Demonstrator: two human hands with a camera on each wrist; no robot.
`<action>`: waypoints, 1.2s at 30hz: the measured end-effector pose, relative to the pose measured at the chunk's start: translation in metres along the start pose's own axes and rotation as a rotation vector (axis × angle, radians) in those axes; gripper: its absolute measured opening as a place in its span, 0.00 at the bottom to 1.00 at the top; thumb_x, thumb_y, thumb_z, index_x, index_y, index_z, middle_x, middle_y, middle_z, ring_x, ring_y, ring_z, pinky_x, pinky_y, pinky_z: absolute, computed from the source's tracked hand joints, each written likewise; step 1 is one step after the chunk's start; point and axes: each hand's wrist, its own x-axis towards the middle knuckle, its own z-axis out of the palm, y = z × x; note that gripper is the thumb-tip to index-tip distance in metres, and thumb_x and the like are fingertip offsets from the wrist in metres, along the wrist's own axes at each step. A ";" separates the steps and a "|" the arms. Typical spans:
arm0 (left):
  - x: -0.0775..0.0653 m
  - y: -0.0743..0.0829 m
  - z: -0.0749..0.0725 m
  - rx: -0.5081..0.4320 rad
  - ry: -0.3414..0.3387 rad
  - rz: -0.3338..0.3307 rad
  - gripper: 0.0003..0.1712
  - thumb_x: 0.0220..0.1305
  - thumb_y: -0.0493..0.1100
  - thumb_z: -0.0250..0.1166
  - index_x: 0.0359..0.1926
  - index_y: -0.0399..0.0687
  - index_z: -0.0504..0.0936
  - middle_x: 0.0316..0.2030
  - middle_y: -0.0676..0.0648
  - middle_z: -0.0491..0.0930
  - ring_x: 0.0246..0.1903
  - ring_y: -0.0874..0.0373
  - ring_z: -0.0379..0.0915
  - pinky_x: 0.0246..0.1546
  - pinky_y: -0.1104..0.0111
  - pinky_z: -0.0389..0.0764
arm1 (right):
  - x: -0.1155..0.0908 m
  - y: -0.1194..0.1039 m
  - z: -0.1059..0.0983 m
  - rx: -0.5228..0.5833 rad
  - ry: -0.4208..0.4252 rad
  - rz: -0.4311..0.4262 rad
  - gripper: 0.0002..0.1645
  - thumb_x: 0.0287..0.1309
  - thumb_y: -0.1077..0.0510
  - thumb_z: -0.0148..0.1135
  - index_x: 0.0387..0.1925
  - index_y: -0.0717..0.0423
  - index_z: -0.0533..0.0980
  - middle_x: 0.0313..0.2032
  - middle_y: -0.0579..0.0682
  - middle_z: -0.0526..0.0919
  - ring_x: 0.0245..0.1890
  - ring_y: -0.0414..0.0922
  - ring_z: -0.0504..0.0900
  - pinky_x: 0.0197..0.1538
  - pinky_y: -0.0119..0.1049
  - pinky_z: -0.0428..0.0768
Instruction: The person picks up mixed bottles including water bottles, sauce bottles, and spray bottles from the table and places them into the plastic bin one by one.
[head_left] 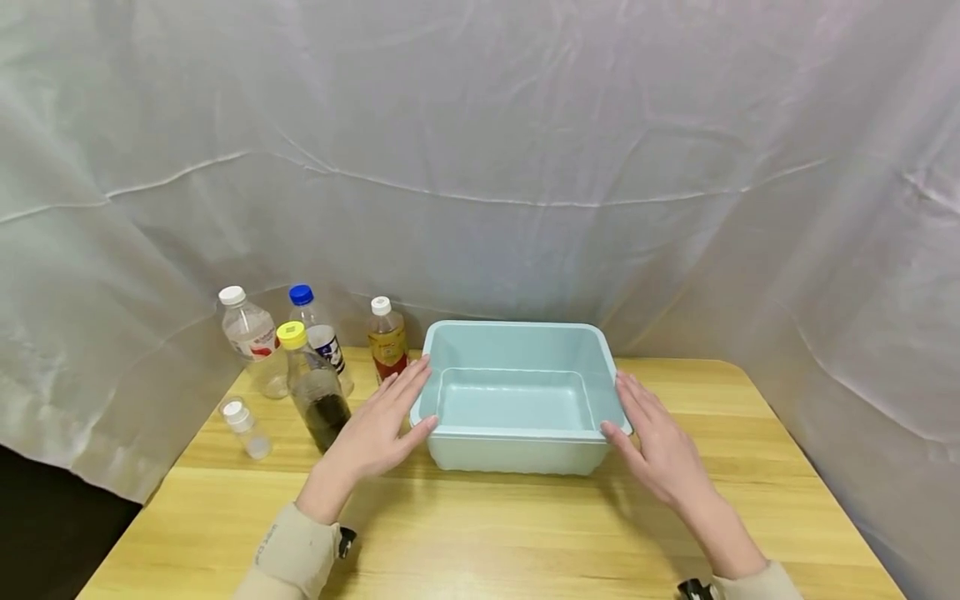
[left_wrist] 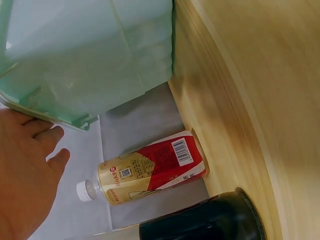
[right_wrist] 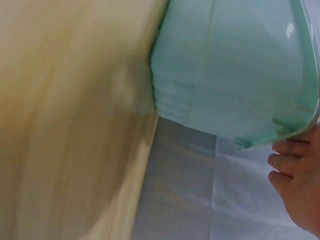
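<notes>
A light blue-green plastic bin [head_left: 517, 454], with nothing in it, stands upright on the wooden table. My left hand [head_left: 375, 432] lies along the bin's left rim, fingers nearly straight and thumb at the front corner. On the opposite side, my right hand [head_left: 663, 458] rests against the right rim in much the same way. Both wrist views show fingertips right at the rim's edge. Just beyond the left hand is a bottle with a yellow and red label [left_wrist: 150, 170] and white cap. Closer to the left wrist stands a yellow-capped bottle [head_left: 311, 387] of dark liquid.
Farther left are a clear white-capped bottle [head_left: 251, 333], a blue-capped bottle [head_left: 318, 329] and a small clear bottle [head_left: 247, 429] with a white cap. A grey cloth curtain [head_left: 525, 167] hangs behind the table [head_left: 487, 542] and down its sides.
</notes>
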 end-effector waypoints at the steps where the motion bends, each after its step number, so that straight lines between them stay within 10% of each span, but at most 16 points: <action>1: 0.000 0.000 0.000 0.006 -0.001 0.002 0.44 0.79 0.62 0.52 0.82 0.41 0.54 0.83 0.47 0.46 0.80 0.47 0.46 0.79 0.48 0.50 | 0.001 0.002 0.000 -0.001 -0.009 -0.004 0.40 0.74 0.47 0.60 0.76 0.66 0.63 0.75 0.62 0.66 0.74 0.64 0.65 0.77 0.52 0.63; 13: 0.001 -0.003 -0.003 0.020 0.012 0.016 0.42 0.78 0.60 0.53 0.81 0.42 0.56 0.83 0.48 0.46 0.80 0.46 0.47 0.78 0.46 0.51 | 0.019 0.009 -0.002 0.007 -0.167 0.011 0.45 0.77 0.42 0.54 0.78 0.69 0.56 0.79 0.63 0.58 0.78 0.62 0.57 0.77 0.57 0.59; 17: 0.000 -0.004 -0.002 0.028 0.108 0.057 0.42 0.79 0.62 0.49 0.81 0.42 0.57 0.82 0.46 0.50 0.79 0.46 0.51 0.77 0.43 0.56 | 0.019 0.008 -0.001 -0.004 -0.174 0.015 0.45 0.77 0.42 0.54 0.78 0.71 0.56 0.79 0.64 0.57 0.78 0.62 0.57 0.77 0.59 0.59; 23: 0.009 0.004 -0.013 0.052 0.617 0.183 0.43 0.78 0.67 0.40 0.72 0.37 0.72 0.72 0.40 0.71 0.64 0.40 0.74 0.62 0.45 0.76 | 0.016 0.007 -0.002 -0.017 -0.183 0.022 0.46 0.77 0.41 0.52 0.78 0.71 0.55 0.79 0.64 0.55 0.78 0.63 0.56 0.78 0.58 0.58; 29: 0.022 0.019 -0.039 -0.078 1.182 0.171 0.28 0.69 0.48 0.55 0.57 0.30 0.81 0.55 0.33 0.82 0.54 0.37 0.78 0.63 0.60 0.76 | 0.014 0.006 -0.006 -0.021 -0.169 0.008 0.46 0.78 0.42 0.53 0.78 0.71 0.54 0.79 0.66 0.56 0.78 0.64 0.57 0.78 0.55 0.57; 36: 0.013 0.032 -0.059 -0.192 1.468 -0.058 0.25 0.58 0.38 0.57 0.55 0.30 0.82 0.51 0.33 0.80 0.48 0.41 0.77 0.54 0.65 0.74 | 0.008 0.005 -0.008 -0.008 -0.153 -0.004 0.45 0.78 0.43 0.53 0.78 0.72 0.54 0.78 0.66 0.57 0.77 0.64 0.57 0.79 0.54 0.58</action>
